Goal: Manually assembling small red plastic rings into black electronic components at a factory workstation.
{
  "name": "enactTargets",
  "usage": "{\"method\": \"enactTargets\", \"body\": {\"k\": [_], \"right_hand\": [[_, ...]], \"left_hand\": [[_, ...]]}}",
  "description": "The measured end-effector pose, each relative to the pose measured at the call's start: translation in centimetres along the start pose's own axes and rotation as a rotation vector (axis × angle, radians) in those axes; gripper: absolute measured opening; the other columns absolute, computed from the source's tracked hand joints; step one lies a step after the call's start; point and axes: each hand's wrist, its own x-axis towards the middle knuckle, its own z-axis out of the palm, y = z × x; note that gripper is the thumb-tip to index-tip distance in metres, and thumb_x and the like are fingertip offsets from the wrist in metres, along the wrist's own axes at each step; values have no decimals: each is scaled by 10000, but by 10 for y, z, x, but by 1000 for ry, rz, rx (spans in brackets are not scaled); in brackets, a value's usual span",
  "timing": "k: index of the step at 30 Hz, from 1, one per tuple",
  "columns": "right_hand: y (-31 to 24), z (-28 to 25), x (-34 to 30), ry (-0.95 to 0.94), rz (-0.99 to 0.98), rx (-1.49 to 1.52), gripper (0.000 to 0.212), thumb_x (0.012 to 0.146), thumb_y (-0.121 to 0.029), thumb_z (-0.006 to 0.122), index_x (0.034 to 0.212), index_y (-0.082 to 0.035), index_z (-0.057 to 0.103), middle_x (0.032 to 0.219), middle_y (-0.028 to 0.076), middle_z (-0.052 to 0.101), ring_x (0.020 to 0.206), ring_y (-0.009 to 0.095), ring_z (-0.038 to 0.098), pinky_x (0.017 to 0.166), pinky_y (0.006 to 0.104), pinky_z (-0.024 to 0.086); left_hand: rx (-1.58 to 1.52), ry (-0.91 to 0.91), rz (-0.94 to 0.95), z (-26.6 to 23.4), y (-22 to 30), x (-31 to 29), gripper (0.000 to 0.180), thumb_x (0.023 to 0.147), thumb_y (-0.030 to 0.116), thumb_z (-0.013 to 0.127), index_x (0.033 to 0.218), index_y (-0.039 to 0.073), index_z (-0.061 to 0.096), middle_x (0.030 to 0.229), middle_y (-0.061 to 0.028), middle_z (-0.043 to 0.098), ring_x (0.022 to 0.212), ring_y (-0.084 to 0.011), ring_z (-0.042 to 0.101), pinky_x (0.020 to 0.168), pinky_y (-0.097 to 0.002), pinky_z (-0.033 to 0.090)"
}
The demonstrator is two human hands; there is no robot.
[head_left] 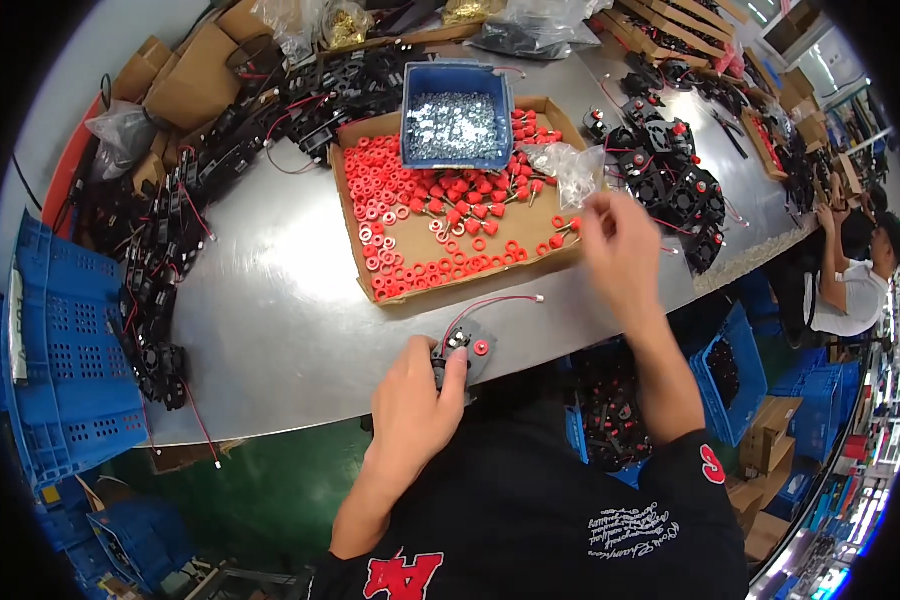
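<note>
My left hand grips a small black fan unit at the near edge of the metal table. On its face are a red washer and pale metal bits beside my thumb; a red lead with a white plug curves away from it. My right hand is over the right edge of a cardboard tray, next to a clear plastic bag. Its fingers are curled together, and what they hold, if anything, is hidden. The tray holds many red washers and red-headed screws.
A blue bin of small shiny metal parts stands in the tray. Black fan units crowd the right; more black parts line the left beside a blue crate. A person sits at the far right.
</note>
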Motion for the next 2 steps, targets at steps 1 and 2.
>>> {"method": "enactTargets", "body": {"k": [1, 2], "right_hand": [[22, -3, 20, 34, -72, -151, 164, 890, -98, 650, 1042, -37, 654, 828, 92, 667, 692, 212, 627, 682, 315, 519], [32, -6, 38, -141, -63, -310, 189, 900, -120, 642, 1074, -57, 683, 902, 111, 701, 768, 235, 680, 727, 390, 530]], "left_hand": [[-2, 8, 18, -1, 1, -2, 324, 958, 303, 604, 1031, -11, 568, 856, -264, 648, 798, -458, 635, 692, -507, 479], [-3, 20, 38, -1, 1, -1, 300, 965, 288, 600, 1023, -5, 573, 859, -277, 650, 811, -465, 634, 700, -494, 474]]}}
